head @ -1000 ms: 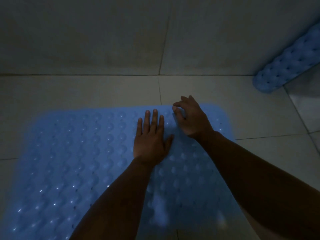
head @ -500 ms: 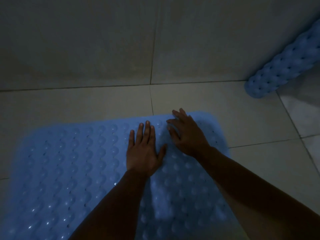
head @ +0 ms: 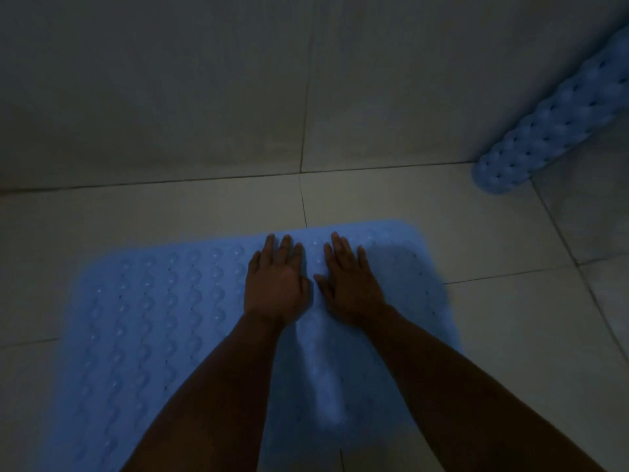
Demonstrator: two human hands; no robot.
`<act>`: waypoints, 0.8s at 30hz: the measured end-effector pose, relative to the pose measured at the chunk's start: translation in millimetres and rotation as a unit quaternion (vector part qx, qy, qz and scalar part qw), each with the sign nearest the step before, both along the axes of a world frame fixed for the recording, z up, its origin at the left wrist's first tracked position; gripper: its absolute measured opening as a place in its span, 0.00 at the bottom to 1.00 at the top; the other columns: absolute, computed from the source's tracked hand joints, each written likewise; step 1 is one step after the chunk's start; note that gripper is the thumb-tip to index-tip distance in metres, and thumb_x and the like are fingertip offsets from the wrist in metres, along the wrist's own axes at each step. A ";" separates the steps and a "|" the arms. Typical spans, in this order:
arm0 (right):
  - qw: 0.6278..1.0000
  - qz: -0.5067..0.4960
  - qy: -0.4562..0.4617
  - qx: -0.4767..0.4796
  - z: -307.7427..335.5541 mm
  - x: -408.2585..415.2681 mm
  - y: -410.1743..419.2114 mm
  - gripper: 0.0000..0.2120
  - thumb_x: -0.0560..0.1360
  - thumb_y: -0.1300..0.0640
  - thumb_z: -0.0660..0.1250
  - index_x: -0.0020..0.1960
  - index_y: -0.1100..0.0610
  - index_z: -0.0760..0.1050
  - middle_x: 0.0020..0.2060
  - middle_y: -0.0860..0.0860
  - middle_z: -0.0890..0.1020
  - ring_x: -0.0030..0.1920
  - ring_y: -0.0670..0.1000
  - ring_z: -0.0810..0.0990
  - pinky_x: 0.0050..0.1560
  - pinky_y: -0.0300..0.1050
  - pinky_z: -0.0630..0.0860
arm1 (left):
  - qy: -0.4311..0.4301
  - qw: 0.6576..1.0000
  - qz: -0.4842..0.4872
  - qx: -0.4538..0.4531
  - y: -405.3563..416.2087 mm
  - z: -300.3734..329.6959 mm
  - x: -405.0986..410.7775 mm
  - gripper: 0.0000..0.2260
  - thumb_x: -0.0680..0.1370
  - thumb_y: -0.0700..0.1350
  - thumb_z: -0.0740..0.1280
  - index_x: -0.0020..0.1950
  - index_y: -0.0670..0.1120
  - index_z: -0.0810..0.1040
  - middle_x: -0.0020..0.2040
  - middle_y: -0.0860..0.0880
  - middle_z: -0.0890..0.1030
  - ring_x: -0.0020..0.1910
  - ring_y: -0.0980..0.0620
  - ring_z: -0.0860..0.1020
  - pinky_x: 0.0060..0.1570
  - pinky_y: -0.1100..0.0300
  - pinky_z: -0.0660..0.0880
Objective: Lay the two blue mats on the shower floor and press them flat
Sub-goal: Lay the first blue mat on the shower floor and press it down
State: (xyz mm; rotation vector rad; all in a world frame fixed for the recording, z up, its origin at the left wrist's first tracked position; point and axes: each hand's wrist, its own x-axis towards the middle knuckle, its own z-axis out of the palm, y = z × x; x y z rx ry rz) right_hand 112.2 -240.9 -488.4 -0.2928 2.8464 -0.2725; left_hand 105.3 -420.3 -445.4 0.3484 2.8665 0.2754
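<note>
Blue mats first: one pale blue rubber bath mat (head: 163, 321), bumpy w/ rows of round studs and small holes, is lying spread out on the grey tiled shower floor (head: 510, 335). Its far edge is running just short of the floor/wall joint, and its far right corner is sitting near the middle of the floor. I'm seeing a raised pale ridge in the mat between my forearms, so that strip isn't lying fully flat. The second blue mat, a rolled-up studded tube (head: 551, 131), is resting at the far right corner of the floor, leaning up against the wall, well apart from the spread one.

I'm pressing both hands down on the spread mat near its far edge. My left hand (head: 275, 284) is lying palm down, fingers straight and close together, thumb out to the side. My right hand (head: 350, 284) is lying flat just beside it, fingers straight and slightly spread, thumb pointing toward the left hand. Thumbs are nearly meeting but I can't tell if they're touching. Neither hand is gripping anything; both are just flat on the mat.

Both forearms are coming in from the near edge, crossing over the mat. Grey tiled wall (head: 204, 97) is filling the top of the view, w/ a vertical grout line approx. in line w/ the gap between my hands. Light is v. dim, so finer detail on the mat's right side is hard to make out.
</note>
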 end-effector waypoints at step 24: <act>0.993 -0.073 -0.046 -0.076 79.9 -55.6 46.2 0.22 0.85 0.53 0.54 0.78 0.56 0.65 0.74 0.58 0.71 0.76 0.59 0.67 0.78 0.62 0.52 | 0.013 0.999 0.036 -0.030 35.7 18.9 -0.1 0.29 0.85 0.55 0.49 0.84 0.45 0.49 0.84 0.43 0.46 0.82 0.40 0.39 0.80 0.41 0.45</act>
